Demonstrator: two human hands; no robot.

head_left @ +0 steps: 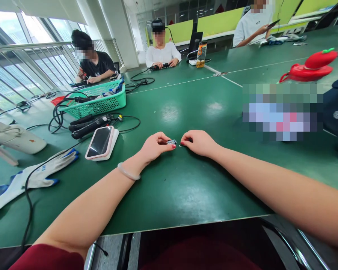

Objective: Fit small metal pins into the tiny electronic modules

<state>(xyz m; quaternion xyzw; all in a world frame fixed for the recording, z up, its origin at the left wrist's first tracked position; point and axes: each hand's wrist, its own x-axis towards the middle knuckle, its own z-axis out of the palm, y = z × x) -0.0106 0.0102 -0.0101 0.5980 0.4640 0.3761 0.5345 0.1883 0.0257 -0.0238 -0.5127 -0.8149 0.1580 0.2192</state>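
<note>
Between thumb and fingers, my left hand [157, 145] pinches a small dark, shiny piece with light markings [171, 142], just above the green table [169, 195]. Its exact kind is too small to make out. My right hand [198, 142] is close by on the right, fingers closed in a pinch at the table surface. A tiny pale bit [180, 145] shows at its fingertips; I cannot tell what it is. The two hands are a short gap apart. A pale bangle [129, 171] circles my left wrist.
Left of my hands lie a phone [100, 141] on a white box, black handled tools [90, 125] with cables, and a work glove [42, 170]. Behind them stands a green basket [98, 104]. A red-lidded container [310, 71] stands right. Several people sit across the table, near a bottle [201, 54].
</note>
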